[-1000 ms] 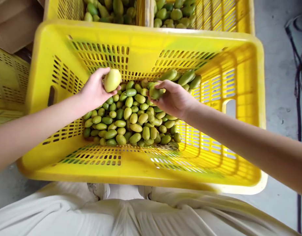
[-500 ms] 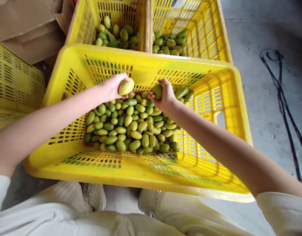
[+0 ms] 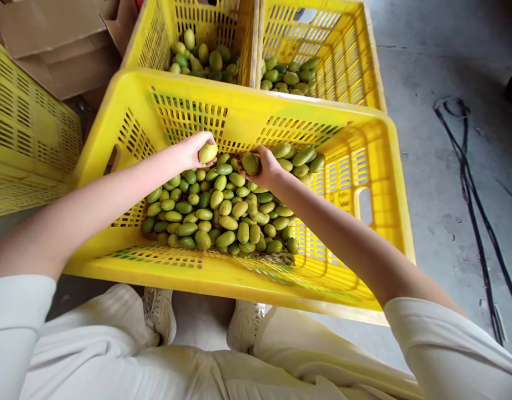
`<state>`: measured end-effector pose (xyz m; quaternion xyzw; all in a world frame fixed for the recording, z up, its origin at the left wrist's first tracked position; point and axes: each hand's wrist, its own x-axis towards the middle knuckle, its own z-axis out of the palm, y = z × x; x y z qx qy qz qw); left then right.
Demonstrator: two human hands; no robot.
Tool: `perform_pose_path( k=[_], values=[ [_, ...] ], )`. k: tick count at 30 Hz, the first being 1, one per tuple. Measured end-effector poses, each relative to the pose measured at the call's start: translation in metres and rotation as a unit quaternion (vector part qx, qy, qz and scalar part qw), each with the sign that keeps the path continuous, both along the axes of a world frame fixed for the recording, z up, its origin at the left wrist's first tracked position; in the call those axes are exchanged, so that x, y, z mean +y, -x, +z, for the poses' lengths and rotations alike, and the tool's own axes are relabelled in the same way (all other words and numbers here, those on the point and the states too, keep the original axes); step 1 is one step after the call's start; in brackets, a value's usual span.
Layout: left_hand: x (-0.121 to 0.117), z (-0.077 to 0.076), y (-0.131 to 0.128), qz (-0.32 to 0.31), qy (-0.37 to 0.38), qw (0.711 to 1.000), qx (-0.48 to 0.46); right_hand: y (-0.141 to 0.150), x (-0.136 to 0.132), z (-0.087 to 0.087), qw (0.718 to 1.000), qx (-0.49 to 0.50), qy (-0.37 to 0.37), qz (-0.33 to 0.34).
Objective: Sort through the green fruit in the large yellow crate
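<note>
A big yellow slotted crate [image 3: 247,114] stands in front of my knees with a heap of small green oval fruits [image 3: 222,214] on its floor. My left hand [image 3: 192,150] is closed round a pale yellow-green fruit [image 3: 208,152] over the far side of the heap. My right hand [image 3: 266,169] is closed on a greener fruit [image 3: 250,163] just to the right of it. Both hands hover near the crate's far wall, a few centimetres apart.
Two more yellow crates stand behind, the left one [image 3: 156,33] and the right one [image 3: 356,61], each holding green fruits. An upturned yellow crate [image 3: 26,139] and cardboard [image 3: 56,39] lie to the left. Black cable [image 3: 468,166] runs over the grey floor on the right.
The view has tilted up, showing more of the two far crates. Both hands have kept their fruits and moved slightly closer together near the far wall.
</note>
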<state>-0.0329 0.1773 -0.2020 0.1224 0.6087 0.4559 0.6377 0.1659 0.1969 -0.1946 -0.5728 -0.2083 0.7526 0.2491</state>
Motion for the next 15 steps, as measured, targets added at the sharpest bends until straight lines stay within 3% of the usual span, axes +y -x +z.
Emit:
perform_pose_path(
  k=[3,9,12,15],
  values=[
    [-0.001,0.002,-0.004,-0.018,0.080,0.996,0.043,0.000,0.009,0.003,0.999,-0.027,0.024,0.023],
    [-0.007,0.022,-0.013,-0.067,0.008,0.994,0.084,0.010,0.021,0.022,0.984,-0.087,-0.065,0.138],
    [-0.014,0.033,-0.012,-0.074,-0.020,0.993,0.094,0.014,0.019,0.029,0.975,-0.109,-0.119,0.152],
    [-0.019,0.039,-0.008,-0.059,-0.034,0.994,0.085,0.018,0.015,0.031,0.978,-0.089,-0.125,0.141]
  ],
)
